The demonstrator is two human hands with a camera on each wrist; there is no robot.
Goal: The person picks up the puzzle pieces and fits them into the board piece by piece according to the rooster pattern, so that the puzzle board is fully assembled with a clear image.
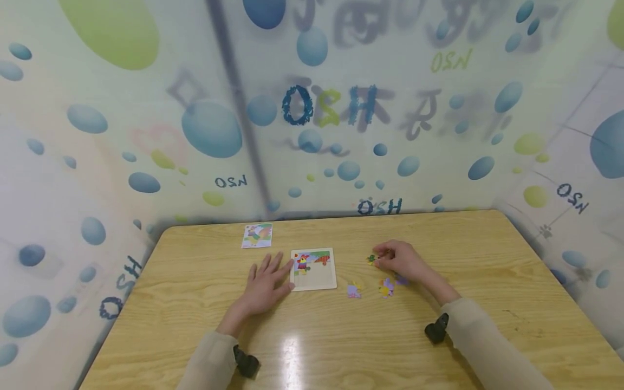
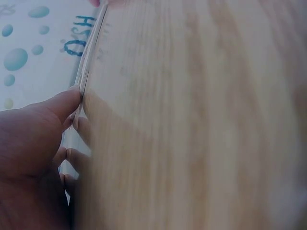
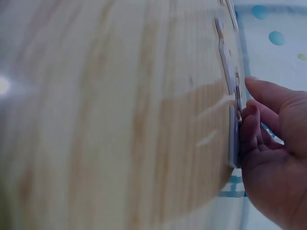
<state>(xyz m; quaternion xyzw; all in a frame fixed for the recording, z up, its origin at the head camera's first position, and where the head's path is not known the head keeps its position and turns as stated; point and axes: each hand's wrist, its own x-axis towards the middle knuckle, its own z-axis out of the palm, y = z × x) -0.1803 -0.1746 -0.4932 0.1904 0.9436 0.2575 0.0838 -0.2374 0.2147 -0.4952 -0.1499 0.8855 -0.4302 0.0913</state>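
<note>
A square puzzle tray (image 1: 314,280) lies on the table, with a colourful bird picture partly filled in along its top and left. My left hand (image 1: 265,290) rests beside it, fingers spread, the index finger and thumb touching its left edge. To the right of the tray, my right hand (image 1: 402,261) bends over the table and pinches a small green and yellow puzzle piece (image 1: 371,259) at its fingertips. Purple and yellow puzzle pieces (image 1: 387,287) lie just below that hand. In the right wrist view, its thumb and curled fingers (image 3: 250,127) show beside flat pieces (image 3: 233,136) seen edge-on.
Another purple and yellow piece (image 1: 353,291) lies between the tray and the right-hand pieces. A picture card (image 1: 257,236) of the bird lies at the back left of the wooden table (image 1: 341,341). Behind the table stands a patterned backdrop (image 1: 336,157).
</note>
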